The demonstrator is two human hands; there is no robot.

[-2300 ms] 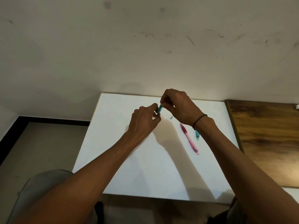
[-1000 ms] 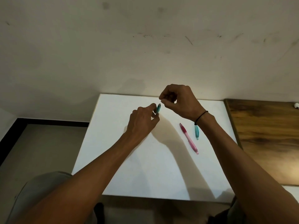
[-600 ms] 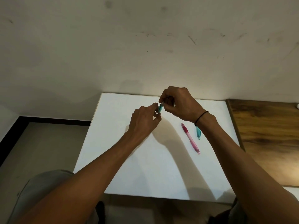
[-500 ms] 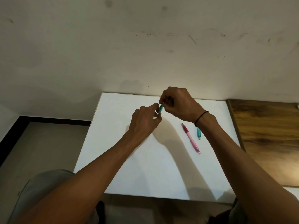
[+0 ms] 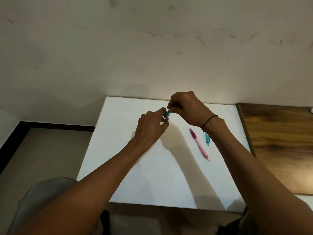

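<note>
Above the far middle of the white table (image 5: 152, 175), my left hand (image 5: 150, 128) pinches the lower end of a short teal pen piece (image 5: 168, 113) that stands nearly upright. My right hand (image 5: 188, 109), with a black band at the wrist, pinches the top end of the same piece with its fingers curled over it. Most of the piece is hidden between the fingertips. A pink pen (image 5: 199, 144) lies on the table to the right. Beside it lies another teal pen part (image 5: 207, 138), partly hidden by my right wrist.
A wooden table top (image 5: 279, 146) adjoins the white table on the right. A scuffed pale wall (image 5: 152, 48) rises right behind both. The floor (image 5: 42, 153) shows to the left, and my knees sit below the table's near edge.
One second ago my right hand was raised clear of the teal piece; it has come back down and now pinches the piece's top. My left hand has kept its hold in place.
</note>
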